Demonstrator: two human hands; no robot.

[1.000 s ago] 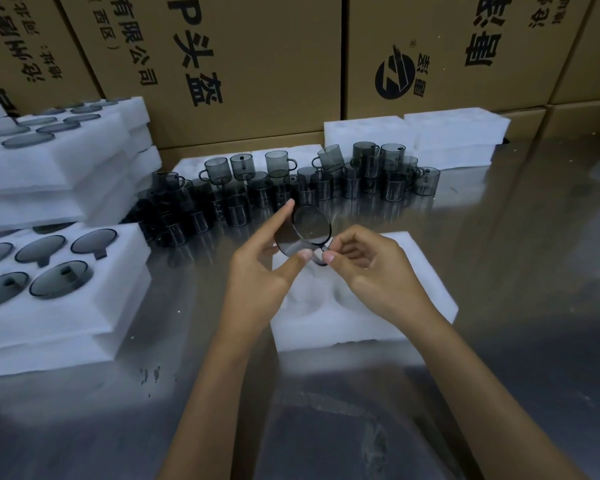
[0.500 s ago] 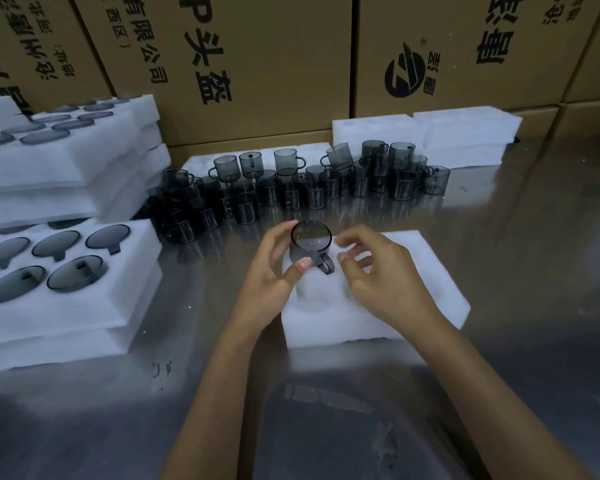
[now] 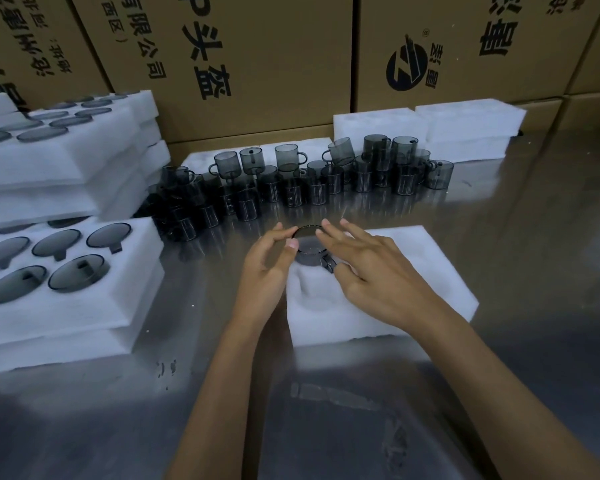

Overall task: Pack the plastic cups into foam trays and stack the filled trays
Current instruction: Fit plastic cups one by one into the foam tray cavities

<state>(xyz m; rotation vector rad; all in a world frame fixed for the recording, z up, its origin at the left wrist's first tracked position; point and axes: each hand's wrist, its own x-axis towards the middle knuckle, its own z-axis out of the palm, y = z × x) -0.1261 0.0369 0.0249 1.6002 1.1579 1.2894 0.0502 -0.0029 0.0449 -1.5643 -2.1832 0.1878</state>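
Cardboard boxes (image 3: 257, 57) with printed characters wall off the top of the frame, and a shiny metal bench (image 3: 499, 375) fills the rest. Filled foam trays (image 3: 66, 271) are already stacked at left, so a good chunk looks done. Still loads of loose cups (image 3: 291, 181) across the middle though. The foam tray (image 3: 413, 296) at center is barely started: one smoky cup (image 3: 309, 252) going into its far-left pocket. Left hand (image 3: 267, 268) pinches the rim, right hand (image 3: 378, 271) has fingers spread flat over it, pressing.
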